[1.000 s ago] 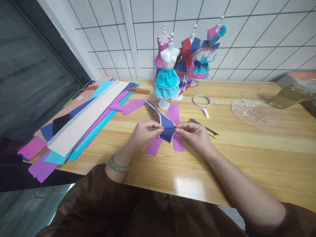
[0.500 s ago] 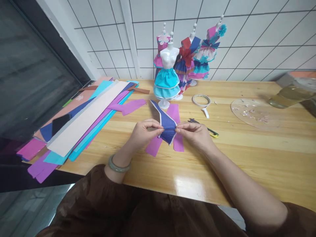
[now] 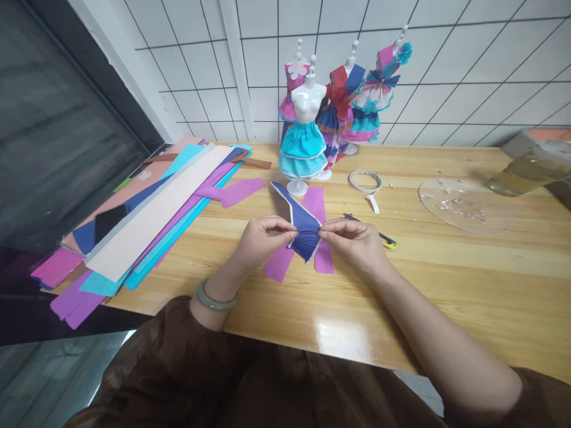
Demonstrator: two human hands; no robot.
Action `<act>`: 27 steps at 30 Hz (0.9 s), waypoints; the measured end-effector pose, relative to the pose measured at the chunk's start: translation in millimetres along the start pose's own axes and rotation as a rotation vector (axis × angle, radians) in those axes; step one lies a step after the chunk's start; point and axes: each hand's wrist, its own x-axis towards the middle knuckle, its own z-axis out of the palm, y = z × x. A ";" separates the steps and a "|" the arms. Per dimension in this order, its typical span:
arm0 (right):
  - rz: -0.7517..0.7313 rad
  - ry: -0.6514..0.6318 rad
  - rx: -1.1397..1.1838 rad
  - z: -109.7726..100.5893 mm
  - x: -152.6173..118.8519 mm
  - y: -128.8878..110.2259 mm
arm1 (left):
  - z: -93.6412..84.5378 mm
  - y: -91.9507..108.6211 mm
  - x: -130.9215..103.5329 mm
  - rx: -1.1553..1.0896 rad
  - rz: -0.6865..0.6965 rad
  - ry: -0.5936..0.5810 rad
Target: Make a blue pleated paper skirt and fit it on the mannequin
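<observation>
Tabletop (image 3: 468,285) lay under left hand (image 3: 264,233) and right hand (image 3: 354,241), both pinching pleated blue strip (image 3: 306,219) in front of turquoise-skirted mannequin (image 3: 304,132); slack pinch risked pleats (image 3: 305,246) springing open.

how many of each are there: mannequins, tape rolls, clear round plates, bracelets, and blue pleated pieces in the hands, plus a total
mannequins: 4
tape roll: 1
clear round plate: 1
bracelet: 1
blue pleated piece: 1
total: 8
</observation>
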 end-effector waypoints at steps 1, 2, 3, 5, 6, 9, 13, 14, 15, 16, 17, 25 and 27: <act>-0.006 -0.005 0.003 0.0 0.0 0.2 | 0.0 -0.1 0.1 0.003 0.002 0.001; -0.014 -0.013 0.007 -0.1 0.0 0.3 | -0.1 -0.2 0.1 0.008 0.007 0.004; -0.019 -0.023 0.011 -0.2 0.1 0.3 | -0.3 -0.3 0.2 0.015 0.015 0.005; -0.014 -0.034 0.017 -0.4 0.4 0.1 | -0.9 -0.6 0.2 0.035 0.032 -0.002; -0.005 -0.035 0.020 -0.4 0.6 -0.1 | -1.3 -0.9 0.2 0.046 0.040 -0.006; 0.031 -0.025 0.023 -0.5 1.0 -0.6 | -2.5 -1.9 0.1 0.076 0.053 -0.014; 0.040 -0.011 0.022 -0.6 0.5 -0.2 | -2.8 -1.6 0.1 0.087 0.039 -0.007; 0.037 -0.008 0.023 -0.7 0.2 0.0 | -2.5 -1.1 0.2 0.079 0.032 -0.006; 0.033 -0.006 0.023 -0.7 0.0 0.1 | -2.1 -0.4 0.2 0.066 0.025 -0.005; 0.028 -0.004 0.021 -0.7 -0.3 0.2 | -1.5 0.4 0.2 0.049 0.015 -0.005; 0.022 -0.003 0.017 -0.5 -0.5 0.3 | -0.8 1.2 0.3 0.031 0.003 -0.004; 0.000 0.001 0.006 1.7 -0.7 1.0 | 3.6 0.9 0.9 -0.091 -0.085 0.023; 0.001 -0.001 0.021 2.4 -0.5 2.1 | 3.9 -1.0 1.1 -0.112 -0.074 0.022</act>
